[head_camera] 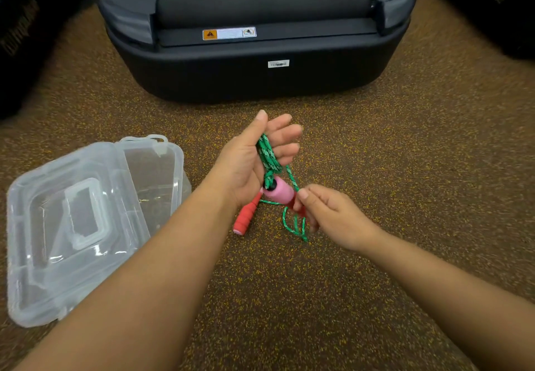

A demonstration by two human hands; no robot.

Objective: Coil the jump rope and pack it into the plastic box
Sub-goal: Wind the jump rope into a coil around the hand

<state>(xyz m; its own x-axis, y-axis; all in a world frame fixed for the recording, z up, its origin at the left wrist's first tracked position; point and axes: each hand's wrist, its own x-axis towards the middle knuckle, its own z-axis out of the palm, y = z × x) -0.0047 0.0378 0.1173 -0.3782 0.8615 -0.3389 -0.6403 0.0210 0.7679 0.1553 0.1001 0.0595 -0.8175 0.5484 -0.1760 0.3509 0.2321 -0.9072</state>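
Note:
My left hand (254, 156) is held up over the speckled floor, fingers loosely curled, with several turns of green-and-white jump rope (267, 155) lying across its palm. A pink-ended handle (278, 191) hangs just below that hand. A red handle (246, 217) sticks out under the left wrist, pointing down to the floor. My right hand (330, 214) pinches the rope beside the pink end, and loose green loops (295, 224) dangle beneath its fingers. The clear plastic box (157, 168) stands open on the floor to the left, its lid (58, 226) folded flat toward me.
The dark rear end of a treadmill (260, 66) fills the floor straight ahead, close beyond my hands. Black equipment (20, 40) sits at the far left and more (498, 3) at the far right. Brown speckled rubber floor (376, 153) lies all around.

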